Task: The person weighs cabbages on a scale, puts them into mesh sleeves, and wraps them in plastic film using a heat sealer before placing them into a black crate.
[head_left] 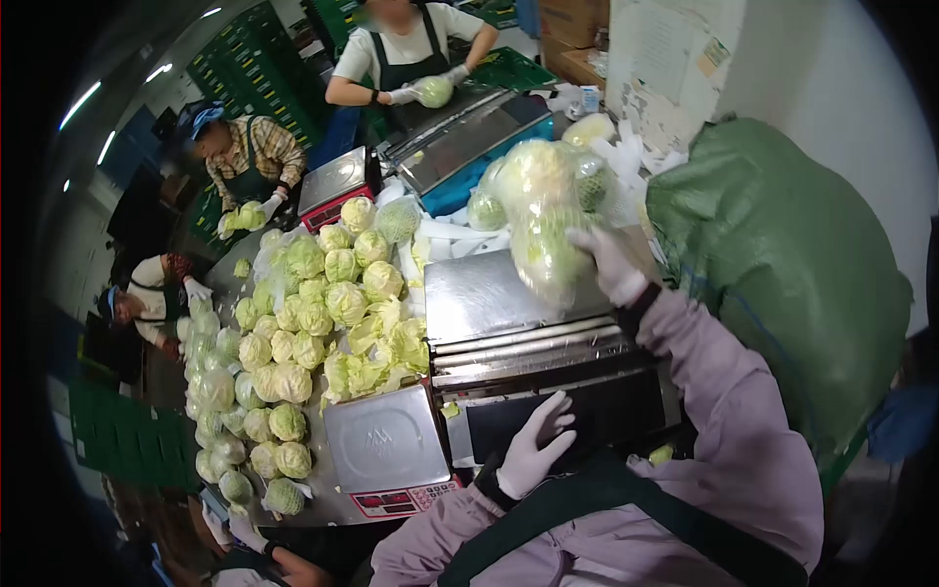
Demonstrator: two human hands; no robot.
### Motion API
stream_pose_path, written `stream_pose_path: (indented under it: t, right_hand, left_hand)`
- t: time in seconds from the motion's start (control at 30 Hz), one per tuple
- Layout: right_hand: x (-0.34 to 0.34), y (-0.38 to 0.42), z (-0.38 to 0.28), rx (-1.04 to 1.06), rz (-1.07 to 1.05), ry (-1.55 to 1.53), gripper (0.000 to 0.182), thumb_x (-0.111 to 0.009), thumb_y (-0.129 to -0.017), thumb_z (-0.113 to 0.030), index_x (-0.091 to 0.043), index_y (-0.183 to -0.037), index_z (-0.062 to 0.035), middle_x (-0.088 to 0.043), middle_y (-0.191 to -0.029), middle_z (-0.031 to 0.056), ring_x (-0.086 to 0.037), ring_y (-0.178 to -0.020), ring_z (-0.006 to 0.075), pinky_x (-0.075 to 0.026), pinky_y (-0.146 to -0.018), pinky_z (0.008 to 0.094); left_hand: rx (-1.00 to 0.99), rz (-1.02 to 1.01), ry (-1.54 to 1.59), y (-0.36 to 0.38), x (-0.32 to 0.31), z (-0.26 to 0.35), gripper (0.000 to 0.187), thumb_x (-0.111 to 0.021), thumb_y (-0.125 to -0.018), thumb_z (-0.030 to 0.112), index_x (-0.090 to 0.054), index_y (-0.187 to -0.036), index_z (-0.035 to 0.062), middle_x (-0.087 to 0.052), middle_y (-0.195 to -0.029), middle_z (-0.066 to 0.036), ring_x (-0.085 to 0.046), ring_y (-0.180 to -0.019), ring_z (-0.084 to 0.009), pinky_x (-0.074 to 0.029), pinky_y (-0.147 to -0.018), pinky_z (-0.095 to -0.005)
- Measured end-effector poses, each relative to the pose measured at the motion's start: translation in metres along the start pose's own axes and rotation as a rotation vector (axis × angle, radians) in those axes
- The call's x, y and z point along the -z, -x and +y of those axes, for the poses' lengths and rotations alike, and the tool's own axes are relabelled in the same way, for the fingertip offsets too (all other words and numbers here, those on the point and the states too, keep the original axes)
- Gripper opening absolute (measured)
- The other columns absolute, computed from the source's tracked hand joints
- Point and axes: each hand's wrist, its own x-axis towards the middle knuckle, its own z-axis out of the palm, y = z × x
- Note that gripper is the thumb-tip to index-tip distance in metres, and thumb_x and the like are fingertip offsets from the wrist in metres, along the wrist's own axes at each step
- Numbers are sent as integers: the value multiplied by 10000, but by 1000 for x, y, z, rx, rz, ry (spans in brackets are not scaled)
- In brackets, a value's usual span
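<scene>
My right hand (613, 266), in a white glove, grips the side of a plastic-wrapped napa cabbage (550, 249) above the back of the metal wrapping machine (474, 303). Glare on the film blurs the cabbage's outline against the wrapped heads behind it. My left hand (533, 448), also gloved, is empty with its fingers apart, over the dark front panel of the machine. Left of that hand stands a weighing scale (383, 440) with a bare metal plate and red keypad. Loose cabbage leaves (377, 352) lie behind the scale.
Many round cabbages (293, 333) are heaped on the left of the table, some in foam nets. A big green sack (782, 235) bulges close on my right. Co-workers stand across and left, near another scale (335, 181) and wrapping machine (469, 137). Green crates (235, 68) are stacked behind.
</scene>
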Motion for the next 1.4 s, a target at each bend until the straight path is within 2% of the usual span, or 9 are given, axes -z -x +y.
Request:
stream_pose_path:
  t: [0.27,0.4,0.5,0.53,1.07,1.17,1.27,1.37,1.4]
  right_hand:
    - [55,-234,38,73,704,1133,748,-828,-619,-399,-542,-1170,17,-629,-1084,181,-598,-1017,295,-458,-899,389]
    - [94,-282,95,263,466,1468,557,-653,-788,-450,-587,-1205,-87,-595,-1176,193,-548,-1108,343,-420,-951,436]
    - [117,-295,114,416,447,2029,887,-472,-802,-702,-304,-1448,-118,-385,-1420,205,-438,-1242,416,-358,-1015,501]
    - [86,-287,97,-174,569,2036,931,-447,-785,-746,-244,-1476,-156,-334,-1444,234,-414,-1255,434,-333,-1030,516]
    - [43,-93,8,760,178,1743,554,-554,-936,-280,-397,-1361,38,-413,-1395,229,-382,-1300,316,-350,-1032,396]
    - [12,-37,27,453,319,952,519,-539,-948,-257,-391,-1394,-37,-357,-1447,138,-392,-1299,249,-369,-1017,369]
    - [-41,19,34,454,289,1219,558,-508,-967,-277,-322,-1421,-10,-307,-1479,131,-311,-1352,246,-341,-1045,383]
    - [-108,64,53,406,310,985,540,-512,-968,-265,-331,-1427,-45,-313,-1482,96,-320,-1346,227,-353,-1035,375]
    - [-128,75,59,383,324,997,524,-513,-968,-244,-337,-1430,-70,-323,-1477,81,-327,-1341,213,-360,-1027,370]
  left_hand:
    - [-103,632,61,42,60,-16,454,-513,-913,-26,-387,-1349,-24,-532,-1247,-196,-543,-1127,-229,-423,-986,-341]
    - [6,947,20,84,67,-26,438,-570,-921,65,-427,-1321,-40,-558,-1224,-150,-538,-1137,-184,-417,-984,-293]
    - [-19,1065,118,115,64,-32,407,-543,-940,86,-436,-1313,-37,-560,-1225,-132,-536,-1134,-177,-424,-982,-312]
    - [-12,1107,94,127,66,-43,413,-550,-937,95,-439,-1314,-32,-560,-1226,-122,-536,-1129,-171,-423,-982,-309]
    - [-69,1726,360,284,401,-117,734,-739,-778,304,-395,-1318,-55,-536,-1227,-189,-524,-1123,-232,-411,-958,-320]
    - [-104,1909,553,275,500,-141,1030,-810,-656,450,-312,-1371,-101,-417,-1359,-238,-439,-1231,-276,-346,-1030,-343]
    - [-83,1948,616,261,587,-165,1187,-802,-624,521,-132,-1453,-2,-163,-1508,-222,-264,-1361,-334,-315,-1061,-423]
    - [603,1959,280,253,527,-62,1195,-845,-591,458,-161,-1437,-35,-245,-1479,-224,-321,-1332,-326,-302,-1075,-402]
    - [494,2024,356,248,546,-89,1238,-873,-510,451,-176,-1465,85,-265,-1442,-256,-316,-1312,-396,-279,-1094,-438]
